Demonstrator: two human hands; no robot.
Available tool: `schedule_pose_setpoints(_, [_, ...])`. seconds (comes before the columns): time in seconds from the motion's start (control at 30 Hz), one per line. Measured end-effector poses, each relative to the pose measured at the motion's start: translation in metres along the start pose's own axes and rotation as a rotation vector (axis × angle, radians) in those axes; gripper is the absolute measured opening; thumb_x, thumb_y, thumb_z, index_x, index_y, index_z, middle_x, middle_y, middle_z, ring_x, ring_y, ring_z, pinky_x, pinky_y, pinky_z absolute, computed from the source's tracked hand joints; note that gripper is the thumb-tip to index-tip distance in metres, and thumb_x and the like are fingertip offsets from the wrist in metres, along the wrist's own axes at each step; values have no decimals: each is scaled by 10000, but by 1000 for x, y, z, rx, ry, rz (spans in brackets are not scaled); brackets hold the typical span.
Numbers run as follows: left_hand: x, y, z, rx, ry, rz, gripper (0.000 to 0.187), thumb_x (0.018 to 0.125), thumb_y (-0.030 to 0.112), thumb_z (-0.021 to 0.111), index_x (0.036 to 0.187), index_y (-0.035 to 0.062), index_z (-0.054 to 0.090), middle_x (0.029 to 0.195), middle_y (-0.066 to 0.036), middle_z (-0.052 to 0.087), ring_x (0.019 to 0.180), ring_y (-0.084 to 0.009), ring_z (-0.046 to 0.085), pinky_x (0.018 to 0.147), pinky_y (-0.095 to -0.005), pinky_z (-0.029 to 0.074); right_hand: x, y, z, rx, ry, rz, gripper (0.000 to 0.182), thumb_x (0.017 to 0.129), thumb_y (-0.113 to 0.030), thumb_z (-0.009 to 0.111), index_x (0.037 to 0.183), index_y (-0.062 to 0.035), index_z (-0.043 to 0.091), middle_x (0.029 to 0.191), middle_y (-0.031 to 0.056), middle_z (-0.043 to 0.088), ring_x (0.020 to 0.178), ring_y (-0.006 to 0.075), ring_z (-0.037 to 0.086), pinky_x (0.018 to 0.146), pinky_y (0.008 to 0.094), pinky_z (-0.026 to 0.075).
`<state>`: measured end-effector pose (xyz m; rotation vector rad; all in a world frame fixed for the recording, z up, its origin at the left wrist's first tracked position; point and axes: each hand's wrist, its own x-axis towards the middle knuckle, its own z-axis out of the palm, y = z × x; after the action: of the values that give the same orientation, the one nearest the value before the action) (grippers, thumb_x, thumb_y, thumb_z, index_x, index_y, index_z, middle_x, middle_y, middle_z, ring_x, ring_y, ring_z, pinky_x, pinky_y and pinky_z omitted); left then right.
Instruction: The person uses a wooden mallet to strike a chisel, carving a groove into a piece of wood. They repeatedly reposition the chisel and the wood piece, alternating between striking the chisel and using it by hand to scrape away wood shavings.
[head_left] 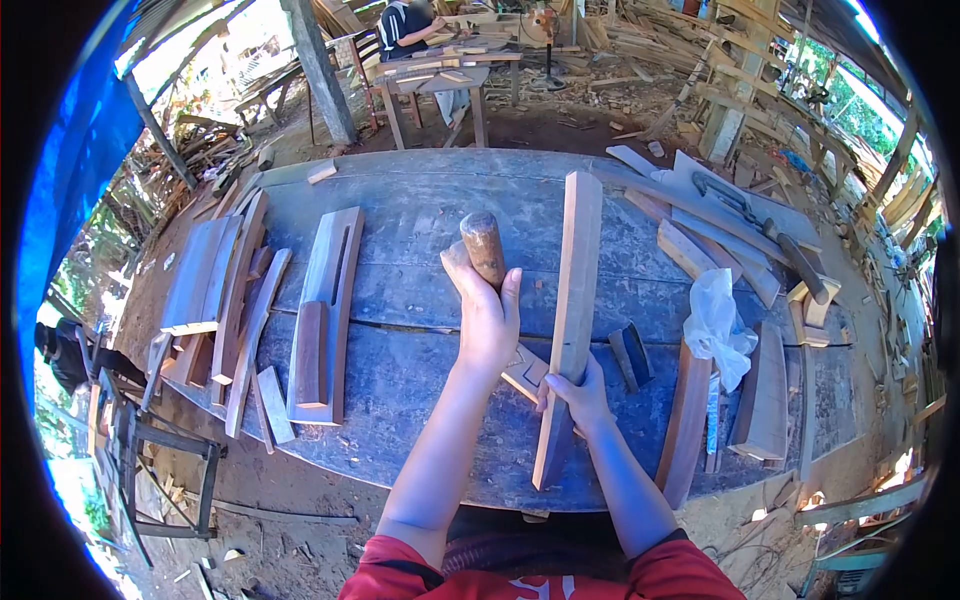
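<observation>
On a weathered blue-grey workbench [420,200], two bare hands at work. Left hand [487,325] raised over the middle of the bench, fingers wrapped tight around the handle of a wooden mallet [483,246] — rounded brown head pointing up and away. Right hand [577,392] lower and just to the right, fingers curled around the near part of a long plank [570,310], pinning it against the bench top. Plank lying lengthwise away from the body, its far end reaching toward the back edge, its near end past the front edge. Between the two hands, touching the plank's left side, a small pale wood block [525,370] with pencilled lines — possibly a joint marking, too small to read.

Left of the mallet, a wide slotted board [335,290] with a darker strip [311,352] resting on it; further left, a stack of curved boards [215,290]. Right of the plank, a small dark wedge [632,355], then a crumpled white plastic bag [718,325] and a curved brown piece [686,420] near the front edge. Toward the far right corner, a hammer-like tool [800,262] lying on pale boards.

Beyond the bench, a second table [435,80] with a seated person [405,25] in a dark top, hands on that table. Sawdust and offcuts all over the ground. Red sleeves [400,575] at the bottom edge.
</observation>
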<state>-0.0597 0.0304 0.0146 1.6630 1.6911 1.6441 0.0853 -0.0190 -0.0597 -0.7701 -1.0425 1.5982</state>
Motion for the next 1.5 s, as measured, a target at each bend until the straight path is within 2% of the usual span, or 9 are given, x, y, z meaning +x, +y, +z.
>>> schedule_pose_setpoints(0.63, [-10, 5, 14, 82, -2, 96, 437, 845, 166, 569, 1143, -55, 340, 1001, -245, 521, 935, -383, 527, 801, -460, 340, 1, -9, -2, -44, 20, 44, 465, 709, -99, 707, 1053, 5, 413, 716, 111, 578, 558, 198, 599, 518, 314, 516])
schedule_pose_setpoints(0.73, [-10, 5, 11, 88, -22, 113, 426, 848, 154, 559, 1149, -47, 333, 1010, -230, 520, 938, -371, 525, 783, -450, 324, -1, -44, -15, -637, 122, -102, 617, 641, -111, 765, 1137, 44, 432, 901, 105, 587, 742, 154, 588, 651, 283, 510])
schedule_pose_setpoints(0.8, [-11, 11, 9, 124, -46, 138, 421, 852, 151, 550, 1156, -35, 327, 1023, -218, 515, 949, -357, 521, 774, -437, 316, -14, -112, -7, -716, 130, 139, 702, 606, -186, 793, 1169, 35, 438, 1002, 142, 586, 952, 212, 567, 779, 330, 476])
schedule_pose_setpoints(0.83, [-12, 9, 11, 107, -18, 172, 408, 843, 144, 558, 1127, -25, 320, 982, -207, 527, 909, -372, 522, 785, -463, 312, -21, -140, -6, -1134, 135, -71, 742, 563, -250, 812, 1160, 20, 464, 1019, 147, 591, 957, 223, 571, 851, 340, 443])
schedule_pose_setpoints(0.97, [-14, 10, 11, 82, -16, 149, 408, 846, 145, 553, 1132, -23, 316, 1017, -211, 515, 928, -380, 516, 811, -482, 308, -41, -209, -26, -1131, 168, -383, 704, 527, -213, 792, 1129, 6, 499, 989, 139, 607, 936, 204, 569, 851, 327, 429])
schedule_pose_setpoints(1.07, [-15, 9, 10, 65, -24, 132, 387, 849, 142, 547, 1119, -16, 320, 1046, -213, 505, 942, -384, 510, 825, -499, 302, -58, -240, -25, -1372, 83, -364, 665, 514, -181, 771, 1102, 1, 518, 954, 138, 616, 907, 197, 577, 836, 325, 435])
schedule_pose_setpoints(1.1, [-15, 9, 11, 63, -17, 141, 380, 848, 140, 548, 1113, -14, 323, 1034, -212, 508, 942, -381, 513, 827, -503, 300, -62, -255, -25, -1644, -11, -24, 640, 506, -152, 746, 1088, -2, 527, 925, 123, 618, 896, 182, 575, 833, 316, 431])
schedule_pose_setpoints(1.33, [-16, 9, 4, 103, -44, 96, 403, 859, 162, 539, 1148, -32, 335, 1041, -221, 518, 956, -344, 524, 804, -425, 307, -69, -239, -50, -1171, 391, -522, 606, 501, -144, 744, 1055, -5, 540, 919, 107, 623, 892, 185, 576, 842, 329, 430])
schedule_pose_setpoints(1.5, [-14, 3, -1, 101, -24, 109, 423, 860, 170, 541, 1158, -33, 318, 1028, -220, 524, 952, -347, 528, 824, -435, 299, -65, -259, -50, -1530, 66, -171, 629, 531, -137, 745, 1094, 5, 504, 1009, 147, 588, 856, 203, 588, 791, 321, 455])
